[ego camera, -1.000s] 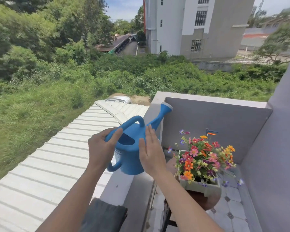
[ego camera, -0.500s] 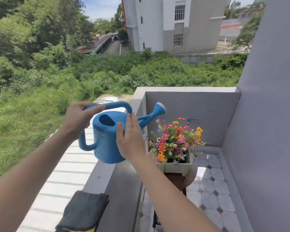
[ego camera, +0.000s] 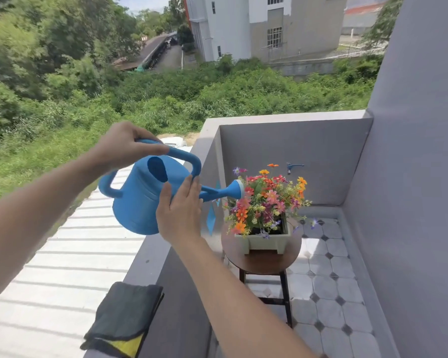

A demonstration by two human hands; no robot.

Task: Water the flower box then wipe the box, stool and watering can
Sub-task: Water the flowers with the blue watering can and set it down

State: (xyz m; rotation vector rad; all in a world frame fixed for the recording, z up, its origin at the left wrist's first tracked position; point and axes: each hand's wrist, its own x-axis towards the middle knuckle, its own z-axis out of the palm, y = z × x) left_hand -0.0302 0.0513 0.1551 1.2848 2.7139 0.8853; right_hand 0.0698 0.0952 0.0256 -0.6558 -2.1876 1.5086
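I hold a blue watering can (ego camera: 140, 200) in the air over the balcony ledge, tilted to the right. My left hand (ego camera: 124, 146) grips its top handle. My right hand (ego camera: 181, 210) lies flat against the can's side near the spout base. The spout's rose (ego camera: 237, 189) touches the left edge of the colourful flowers. Those flowers stand in a pale green flower box (ego camera: 265, 241) on a round dark wooden stool (ego camera: 261, 262). No water is visible. A folded dark cloth with a yellow edge (ego camera: 124, 319) lies on the ledge below my arms.
A grey parapet ledge (ego camera: 150, 257) runs between the white corrugated roof (ego camera: 62, 267) on the left and the tiled balcony floor (ego camera: 329, 288). Grey walls close the balcony at the back and right. A small blue tap (ego camera: 292, 167) juts from the back wall.
The can has risen off the ledge and swung right, tipping until its spout reaches the flowers. My left hand moved onto the top handle; my right hand stayed on the side.
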